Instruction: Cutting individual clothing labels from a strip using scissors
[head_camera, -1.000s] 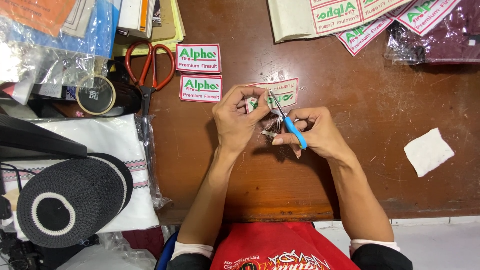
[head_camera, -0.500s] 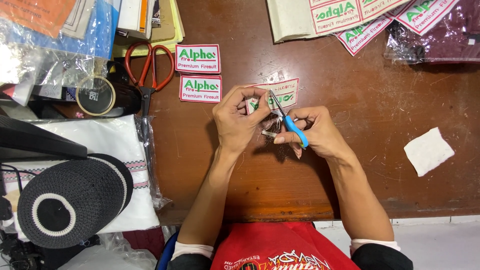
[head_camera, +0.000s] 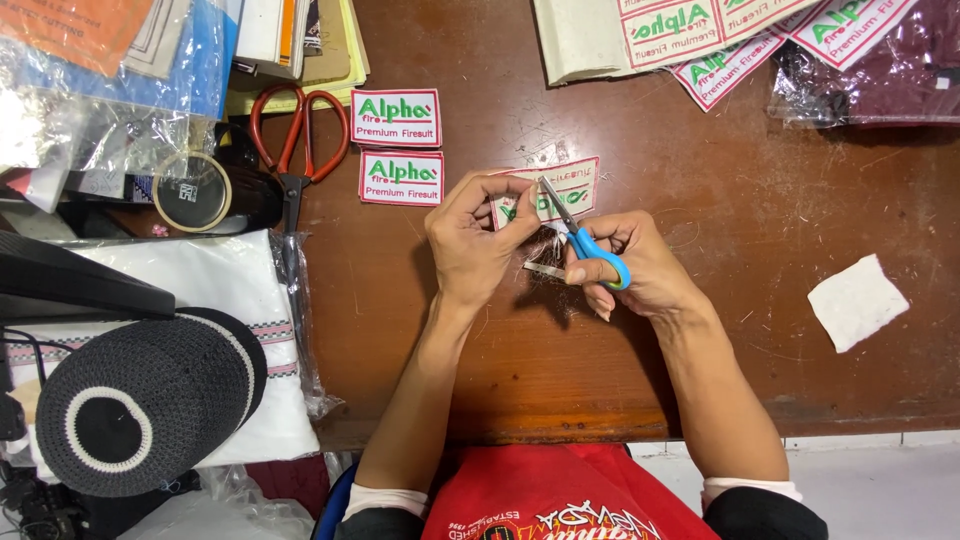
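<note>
Looking down from head height at a brown wooden table (head_camera: 800, 200) and two bare forearms meeting near its middle. Left hand (head_camera: 475, 245) closed in a pinch, thumb and fingertips gripping the near edge of an embroidered patch (head_camera: 568, 185), white with a red border and green lettering, lifted slightly off the wood and tilted. Right hand (head_camera: 640, 268) wrapped around small blue-handled scissors (head_camera: 590, 245), finger through the loop, blades parted and pointing up and left at the patch edge, just beside the left fingertips. A thin pale sliver below the blades, too small to identify.

Compared with a second ago, almost nothing shifted: both hands in the same spot, patch still pinched, scissors only nudged a little to the right with the blades at much the same angle. Judged from that, slow careful snipping along one stretch of the border rather than any new step.

Further left, two matching patches (head_camera: 396, 118) lying flat, one above the other, well apart from the hands. Beside them, red-handled scissors (head_camera: 297, 135), closed, and a roll of clear tape (head_camera: 190, 192). More patches (head_camera: 680, 30) fanned along the top edge, next to a maroon garment in plastic (head_camera: 870, 85). At right, a small white cloth square (head_camera: 857, 302) alone. At lower left, a black knitted cap (head_camera: 145, 400) with a white ring, resting on folded white fabric
</note>
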